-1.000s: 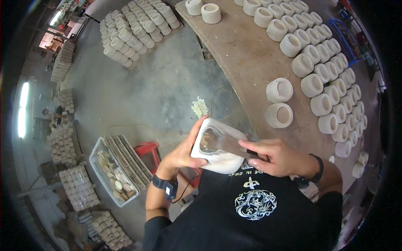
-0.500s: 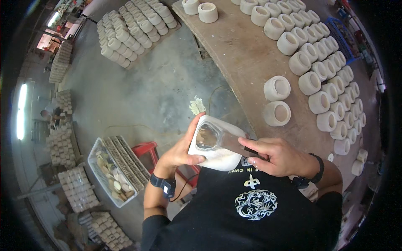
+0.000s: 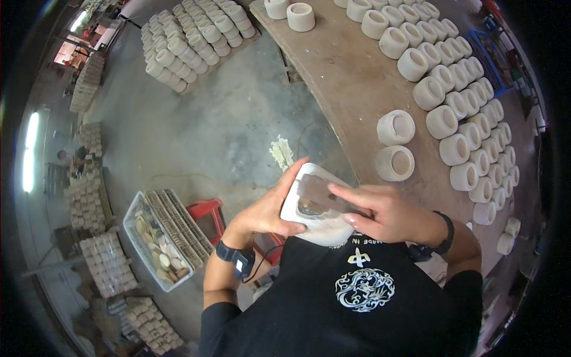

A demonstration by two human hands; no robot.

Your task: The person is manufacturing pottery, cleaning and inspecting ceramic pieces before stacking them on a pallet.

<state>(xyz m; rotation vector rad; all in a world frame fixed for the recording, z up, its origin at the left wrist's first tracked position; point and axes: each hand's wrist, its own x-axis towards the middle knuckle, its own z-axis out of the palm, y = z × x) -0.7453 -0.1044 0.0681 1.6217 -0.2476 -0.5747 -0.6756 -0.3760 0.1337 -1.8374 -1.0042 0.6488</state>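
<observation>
A white, block-like plaster mould [image 3: 324,233] is tilted up in front of my chest. My left hand [image 3: 270,208] grips its left side, thumb on the near side and fingers at the far edge. My right hand [image 3: 395,214] pinches a thin, flat brownish scraper [image 3: 315,190], which lies across the mould's top face. Part of a wet, shiny grey patch [image 3: 310,208] shows beside the blade; the blade hides the rest. Two round white moulds with dark hollows, one [image 3: 395,127] behind the other [image 3: 394,163], stand on the table beyond my right hand.
Rows of similar moulds [image 3: 441,121] fill the right of the brown table [image 3: 333,77]. More are stacked on the floor [image 3: 199,50]. At the left are a white basket of pale scraps [image 3: 132,238] and a red stool [image 3: 205,209]. Pale scraps [image 3: 281,153] lie beyond the mould.
The scraper has slid left from the mould's right side over the grey patch, covering much of it. Both hands and the mould have shifted slightly; the mould sits a little farther right.
</observation>
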